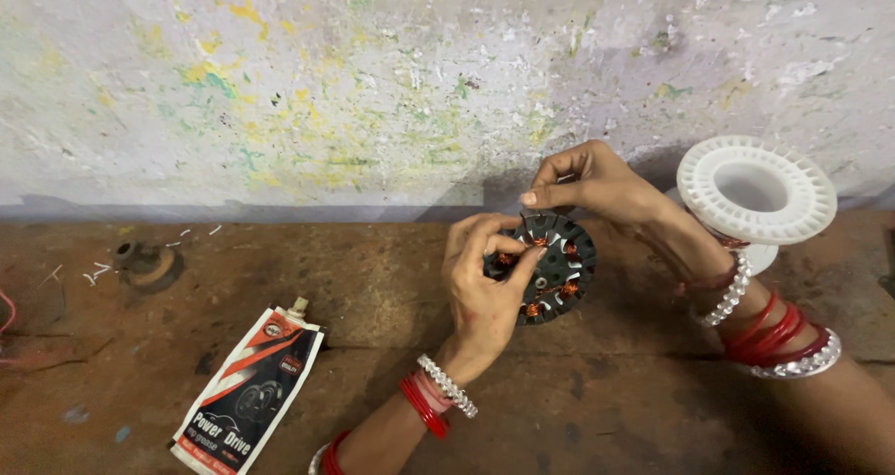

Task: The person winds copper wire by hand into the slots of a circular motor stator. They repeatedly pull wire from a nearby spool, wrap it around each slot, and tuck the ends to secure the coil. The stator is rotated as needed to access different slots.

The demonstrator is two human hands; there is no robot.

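One round black stator disc with copper-wound slots (552,268) sits pinched in the left hand (485,293); the right hand (592,184) pinches wire at its top. One white plastic spool (755,191) stands by the brown bench's (373,289) back edge, one grease pouch (250,386) near its front.

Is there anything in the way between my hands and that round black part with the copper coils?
Nothing visible does. The left hand already grips the round black part at its near edge, and the right hand pinches at its top rim. The white spool and the grease pouch lie off to the sides.
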